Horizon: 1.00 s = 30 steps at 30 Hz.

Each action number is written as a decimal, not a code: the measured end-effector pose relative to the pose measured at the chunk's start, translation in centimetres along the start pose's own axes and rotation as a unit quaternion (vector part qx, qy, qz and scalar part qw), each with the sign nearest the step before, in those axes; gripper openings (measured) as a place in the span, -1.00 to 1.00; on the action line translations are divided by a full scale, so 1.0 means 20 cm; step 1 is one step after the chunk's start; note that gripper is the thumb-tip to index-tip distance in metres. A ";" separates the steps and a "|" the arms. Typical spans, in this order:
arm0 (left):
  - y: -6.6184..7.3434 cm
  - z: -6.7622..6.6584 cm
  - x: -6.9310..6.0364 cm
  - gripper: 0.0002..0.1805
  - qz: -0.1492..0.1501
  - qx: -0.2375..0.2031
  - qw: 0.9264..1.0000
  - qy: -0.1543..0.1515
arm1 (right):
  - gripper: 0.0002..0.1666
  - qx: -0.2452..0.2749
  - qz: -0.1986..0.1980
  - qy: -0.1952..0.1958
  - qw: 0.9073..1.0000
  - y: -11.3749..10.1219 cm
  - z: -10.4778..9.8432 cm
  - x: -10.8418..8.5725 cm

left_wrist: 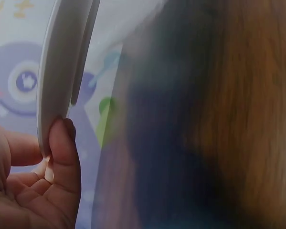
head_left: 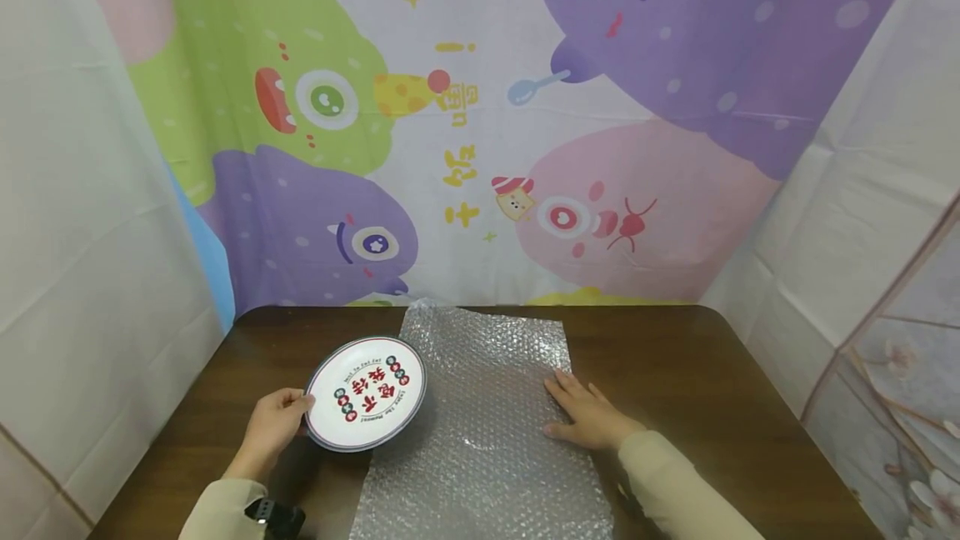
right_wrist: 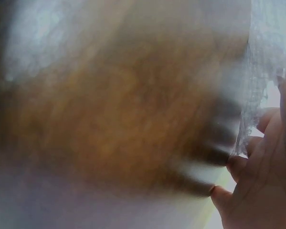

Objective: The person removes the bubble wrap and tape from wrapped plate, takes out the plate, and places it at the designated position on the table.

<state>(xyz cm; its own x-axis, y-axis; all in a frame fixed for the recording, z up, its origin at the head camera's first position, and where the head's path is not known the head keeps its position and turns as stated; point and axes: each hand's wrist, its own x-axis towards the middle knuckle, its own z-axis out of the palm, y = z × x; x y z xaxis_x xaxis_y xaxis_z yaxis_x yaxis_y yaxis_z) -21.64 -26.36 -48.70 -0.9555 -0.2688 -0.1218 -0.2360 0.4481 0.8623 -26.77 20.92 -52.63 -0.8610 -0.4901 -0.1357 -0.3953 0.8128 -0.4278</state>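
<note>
A white plate [head_left: 358, 423] with a dark rim and red and dark lettering is held raised and tilted at the left of the bubble wrap [head_left: 487, 448]. My left hand [head_left: 276, 425] pinches its left edge. In the left wrist view, the plate [left_wrist: 61, 62] appears edge-on between thumb and fingers of that hand [left_wrist: 52, 176]. My right hand [head_left: 588, 417] lies with fingers extended on the right edge of the bubble wrap sheet. From the right wrist, the fingers [right_wrist: 236, 167] touch the margin of the wrap [right_wrist: 264, 52].
The dark wooden table [head_left: 667, 373] carries the wrap, which runs from its back edge towards the front. Behind stands a cartoon-printed curtain [head_left: 465, 265]. Light-coloured cloth hangs on the left [head_left: 97, 232] and right [head_left: 817, 248]. A black watch [head_left: 276, 517] sits on the left wrist.
</note>
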 end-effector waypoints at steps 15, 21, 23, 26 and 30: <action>-0.18 -0.17 0.03 -0.58 -0.040 0.027 0.998 0.029 | 0.00 -0.001 0.007 -0.001 1.000 -0.01 0.00 0.00; -0.23 -0.20 0.03 -0.60 -0.054 0.029 0.997 0.052 | 0.00 0.000 0.004 0.000 1.000 -0.02 -0.01 0.00; -0.25 -0.21 0.04 -0.60 -0.054 0.036 0.996 0.054 | 0.00 0.002 0.003 0.000 1.000 -0.02 -0.01 0.00; -0.26 -0.22 0.04 -0.58 -0.058 0.047 0.996 0.052 | 0.00 0.003 0.005 -0.002 1.000 -0.03 -0.02 -0.01; -0.28 -0.23 0.04 -0.56 -0.062 0.055 0.996 0.045 | 0.00 0.004 0.005 -0.004 1.000 -0.03 -0.02 -0.01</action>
<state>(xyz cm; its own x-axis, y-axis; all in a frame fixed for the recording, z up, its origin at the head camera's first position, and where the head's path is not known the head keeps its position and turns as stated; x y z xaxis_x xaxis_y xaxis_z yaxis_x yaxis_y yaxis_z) -20.37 -32.96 -51.35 -0.8992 -0.4004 -0.1761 -0.3741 0.4953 0.7840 -26.49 20.65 -51.99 -0.8626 -0.4843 -0.1465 -0.3840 0.8152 -0.4337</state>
